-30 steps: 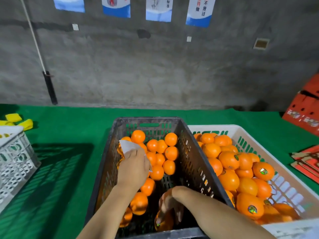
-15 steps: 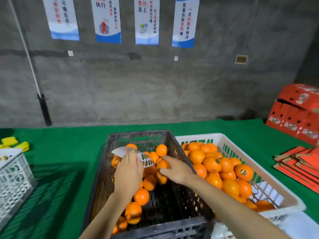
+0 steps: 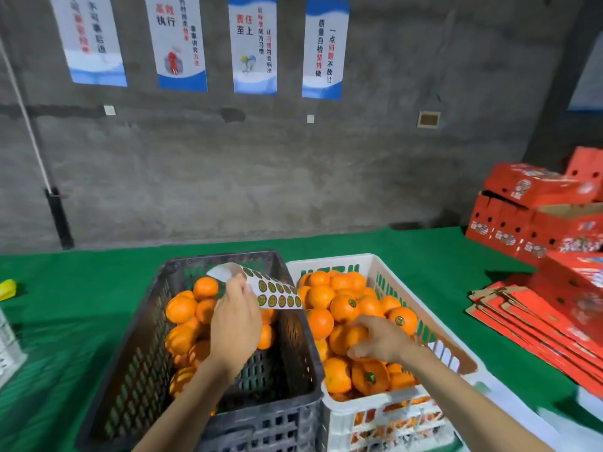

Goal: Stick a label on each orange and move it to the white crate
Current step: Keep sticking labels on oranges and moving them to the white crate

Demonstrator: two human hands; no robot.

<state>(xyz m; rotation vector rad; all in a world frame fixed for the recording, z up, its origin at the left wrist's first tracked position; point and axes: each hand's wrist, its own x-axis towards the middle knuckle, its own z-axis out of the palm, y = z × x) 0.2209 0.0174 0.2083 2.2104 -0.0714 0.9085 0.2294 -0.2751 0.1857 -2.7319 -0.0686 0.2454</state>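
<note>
Orange [image 3: 356, 335] is sitting on the pile in the white crate [image 3: 332, 260], right hand [image 3: 382, 342] curling round it (placing step, I'd say); left hand [image 3: 235, 324] is pinching the label sheet [image 3: 279, 293] over the black crate [image 3: 261, 422]. Next: releasing, fetching another.

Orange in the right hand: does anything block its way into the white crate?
Nothing visible does. The right hand grips the orange right on the pile inside the white crate, past the wall of the black crate. The left hand holds the label sheet over the black crate, off to the side.
</note>
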